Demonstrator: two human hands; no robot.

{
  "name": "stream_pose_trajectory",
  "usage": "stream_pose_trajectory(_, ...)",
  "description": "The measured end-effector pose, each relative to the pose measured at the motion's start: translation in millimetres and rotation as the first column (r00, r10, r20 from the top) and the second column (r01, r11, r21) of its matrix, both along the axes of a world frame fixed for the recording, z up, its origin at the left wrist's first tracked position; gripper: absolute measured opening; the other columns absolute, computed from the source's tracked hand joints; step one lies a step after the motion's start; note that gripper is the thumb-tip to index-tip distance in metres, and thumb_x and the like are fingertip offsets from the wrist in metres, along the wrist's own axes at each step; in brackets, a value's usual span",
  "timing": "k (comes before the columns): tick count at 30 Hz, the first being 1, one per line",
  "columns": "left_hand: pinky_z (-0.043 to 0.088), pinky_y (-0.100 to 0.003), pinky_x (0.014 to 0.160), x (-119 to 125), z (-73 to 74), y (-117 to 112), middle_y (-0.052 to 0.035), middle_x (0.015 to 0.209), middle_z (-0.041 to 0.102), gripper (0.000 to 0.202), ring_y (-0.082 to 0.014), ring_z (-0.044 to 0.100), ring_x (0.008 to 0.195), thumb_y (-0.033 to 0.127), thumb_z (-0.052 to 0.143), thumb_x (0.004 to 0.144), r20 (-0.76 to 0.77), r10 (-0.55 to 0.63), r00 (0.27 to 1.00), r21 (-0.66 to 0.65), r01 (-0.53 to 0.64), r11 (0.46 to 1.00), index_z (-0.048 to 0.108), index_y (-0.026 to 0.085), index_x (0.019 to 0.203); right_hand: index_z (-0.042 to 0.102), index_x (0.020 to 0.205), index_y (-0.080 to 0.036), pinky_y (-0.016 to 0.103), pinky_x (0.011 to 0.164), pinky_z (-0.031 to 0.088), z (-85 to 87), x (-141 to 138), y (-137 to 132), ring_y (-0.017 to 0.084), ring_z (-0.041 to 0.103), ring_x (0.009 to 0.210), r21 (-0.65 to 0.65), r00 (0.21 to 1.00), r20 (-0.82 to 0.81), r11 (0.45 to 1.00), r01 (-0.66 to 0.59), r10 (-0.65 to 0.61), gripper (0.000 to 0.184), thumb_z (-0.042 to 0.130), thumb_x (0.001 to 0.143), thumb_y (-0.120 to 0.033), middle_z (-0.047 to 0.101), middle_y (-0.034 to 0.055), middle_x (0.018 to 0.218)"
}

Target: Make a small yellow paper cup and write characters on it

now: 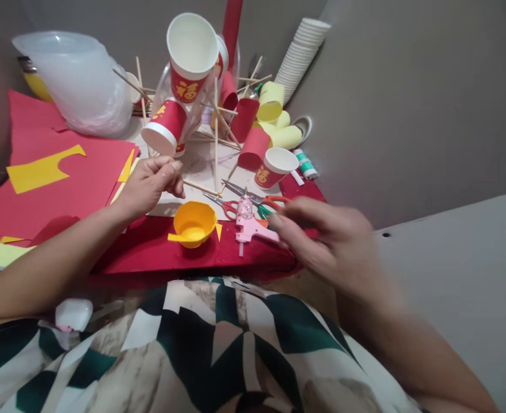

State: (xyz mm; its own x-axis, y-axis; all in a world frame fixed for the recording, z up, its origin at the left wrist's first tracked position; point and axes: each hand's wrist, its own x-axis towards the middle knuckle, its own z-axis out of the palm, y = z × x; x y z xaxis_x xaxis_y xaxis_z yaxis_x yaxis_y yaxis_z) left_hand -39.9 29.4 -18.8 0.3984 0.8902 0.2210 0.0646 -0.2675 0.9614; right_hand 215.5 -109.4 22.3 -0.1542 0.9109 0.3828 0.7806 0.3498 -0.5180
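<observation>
My left hand (154, 182) is closed over the front of the work surface, its thumb pressed against curled fingers. Whether anything sits in that pinch is hidden; a thin wooden stick (201, 187) runs close by its fingertips. My right hand (333, 238) is smeared by motion, with its thumb at the handle end of a pink hot glue gun (245, 222). I cannot tell if its fingers grip the handle. Between the hands sits a yellow paper cup shape (195, 223) with a strip sticking out. Scissors with orange handles (257, 198) and red-handled scissors (227, 206) lie behind the glue gun.
Red-and-white paper cups (185, 86) rise above joined sticks at the back. Red paper rolls (253, 148) and yellow rolls (285, 137) stand right of them. Red sheets (63, 178) with yellow scraps cover the left. A cup stack (302, 57) leans on the wall beyond.
</observation>
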Motion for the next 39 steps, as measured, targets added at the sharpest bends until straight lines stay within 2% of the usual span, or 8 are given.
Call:
stream_pose_trajectory(3, 0.054, -0.024, 0.059, -0.8, -6.1, 8.6, 0.0010, 0.070, 0.066, 0.007, -0.0106, 0.065, 0.058, 0.023, 0.061, 0.077, 0.072, 0.000, 0.997, -0.135, 0.010, 0.991, 0.056, 0.019, 0.075, 0.058, 0.067, -0.019, 0.025, 0.055, 0.032, 10.1, -26.4, 48.0, 0.010, 0.044, 0.054, -0.145, 0.973, 0.169, 0.981, -0.130, 0.154, 0.040, 0.055, 0.097, -0.044, 0.054, -0.0012, 0.059)
stream_pose_trajectory(5, 0.054, -0.022, 0.058, -2.0, -7.0, 10.5, 0.0020, 0.074, 0.066, 0.012, -0.0100, 0.066, 0.059, 0.018, 0.061, 0.075, 0.093, -0.002, 0.996, -0.164, 0.018, 0.986, 0.060, 0.019, 0.087, 0.059, 0.064, -0.017, 0.026, 0.054, 0.026, 12.9, -39.7, 66.3, 0.010, 0.041, 0.052, -0.310, 0.906, 0.333, 0.938, -0.154, 0.259, 0.044, 0.057, 0.095, -0.049, 0.053, -0.0008, 0.057)
stream_pose_trajectory(9, 0.055, -0.021, 0.066, -4.1, 1.7, 2.0, 0.0012, 0.073, 0.067, 0.017, -0.0093, 0.066, 0.065, 0.034, 0.065, 0.086, 0.019, -0.082, 0.996, -0.127, 0.084, 0.988, 0.067, 0.017, 0.088, 0.067, 0.071, -0.017, 0.027, 0.054, 0.022, 14.0, -54.0, 79.7, 0.010, 0.040, 0.051, -0.457, 0.735, 0.523, 0.870, -0.185, 0.431, 0.034, 0.053, 0.094, -0.036, 0.060, 0.0021, 0.061)
stream_pose_trajectory(15, 0.054, -0.024, 0.070, -5.1, 29.2, -20.1, -0.0027, 0.080, 0.074, 0.017, -0.0147, 0.067, 0.075, 0.031, 0.073, 0.080, -0.328, -0.256, 0.909, 0.086, 0.299, 0.950, 0.071, 0.015, 0.086, 0.070, 0.074, -0.016, 0.026, 0.053, 0.024, 20.2, -60.6, 94.1, 0.010, 0.035, 0.050, -0.491, 0.672, 0.533, 0.835, -0.249, 0.514, 0.028, 0.049, 0.090, -0.023, 0.060, 0.0026, 0.060)
stream_pose_trajectory(22, 0.044, -0.024, 0.060, -3.9, 53.7, -32.1, -0.0023, 0.073, 0.073, 0.016, -0.0131, 0.062, 0.064, 0.019, 0.059, 0.087, -0.645, 0.046, 0.763, 0.371, 0.260, 0.892, 0.073, 0.015, 0.082, 0.069, 0.073, -0.016, 0.027, 0.054, 0.022, 38.0, -58.4, 107.5, 0.010, 0.032, 0.051, -0.474, 0.632, 0.545, 0.824, -0.310, 0.551, 0.033, 0.047, 0.093, -0.031, 0.057, 0.0017, 0.059)
stream_pose_trajectory(29, 0.044, -0.025, 0.062, 8.4, 57.0, -15.6, -0.0054, 0.077, 0.076, 0.017, -0.0162, 0.067, 0.067, 0.016, 0.060, 0.084, -0.794, 0.059, 0.605, 0.327, 0.344, 0.880, 0.077, 0.017, 0.085, 0.068, 0.071, -0.015, 0.028, 0.056, 0.020, 31.1, -51.2, 123.0, 0.010, 0.023, 0.052, -0.467, 0.606, 0.542, 0.808, -0.359, 0.582, 0.035, 0.043, 0.094, -0.026, 0.058, 0.0028, 0.061)
stream_pose_trajectory(34, 0.041, -0.025, 0.061, 14.6, 57.1, -1.0, -0.0042, 0.071, 0.072, 0.017, -0.0156, 0.065, 0.065, 0.016, 0.058, 0.084, -0.811, 0.040, 0.584, 0.330, 0.400, 0.855, 0.073, 0.018, 0.078, 0.067, 0.071, -0.016, 0.027, 0.057, 0.021, 28.5, -47.3, 135.2, 0.010, 0.027, 0.052, -0.496, 0.619, 0.501, 0.787, -0.367, 0.604, 0.033, 0.045, 0.093, -0.026, 0.056, 0.0020, 0.060)
stream_pose_trajectory(39, 0.037, -0.025, 0.057, 12.1, 57.2, 6.3, -0.0033, 0.064, 0.067, 0.016, -0.0130, 0.057, 0.057, 0.017, 0.056, 0.081, -0.818, 0.062, 0.572, 0.314, 0.353, 0.881, 0.069, 0.015, 0.072, 0.064, 0.069, -0.017, 0.027, 0.055, 0.024, 31.6, -43.8, 145.8, 0.010, 0.031, 0.052, -0.557, 0.620, 0.499, 0.772, -0.306, 0.605, 0.034, 0.048, 0.092, -0.035, 0.054, 0.0015, 0.058)
